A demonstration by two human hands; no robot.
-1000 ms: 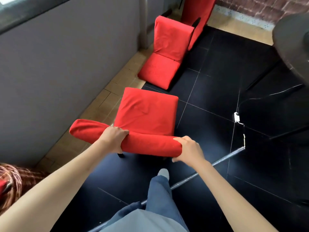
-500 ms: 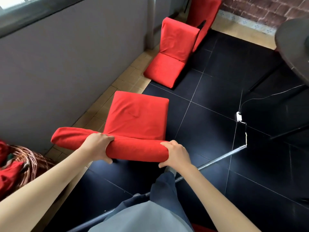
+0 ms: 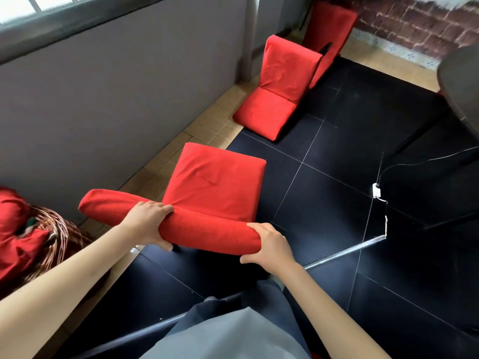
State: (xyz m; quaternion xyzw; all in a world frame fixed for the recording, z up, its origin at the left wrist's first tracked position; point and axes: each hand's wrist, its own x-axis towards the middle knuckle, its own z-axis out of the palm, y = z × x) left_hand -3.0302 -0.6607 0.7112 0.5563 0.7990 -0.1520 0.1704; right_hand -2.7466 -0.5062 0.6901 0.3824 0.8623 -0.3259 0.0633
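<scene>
A red fabric-covered chair (image 3: pixel 215 187) stands in front of me, its seat pointing away and its padded backrest top nearest to me. My left hand (image 3: pixel 149 222) grips the backrest top near its middle, fingers over the far side and thumb underneath. My right hand (image 3: pixel 269 244) grips the right end of the same backrest. A dark chair leg shows just under the backrest between my hands.
Two more red chairs (image 3: pixel 274 94) stand further along the grey wall (image 3: pixel 116 99). A wicker basket (image 3: pixel 51 239) with red cloth sits at the left. A dark round table (image 3: pixel 461 81) is at the right, and a white cable adapter (image 3: pixel 376 190) and metal rod (image 3: pixel 344 252) lie on the black floor.
The chair and both hands have shifted left toward the wall and basket; my grip on the backrest stays the same. The basket has come further into view.
</scene>
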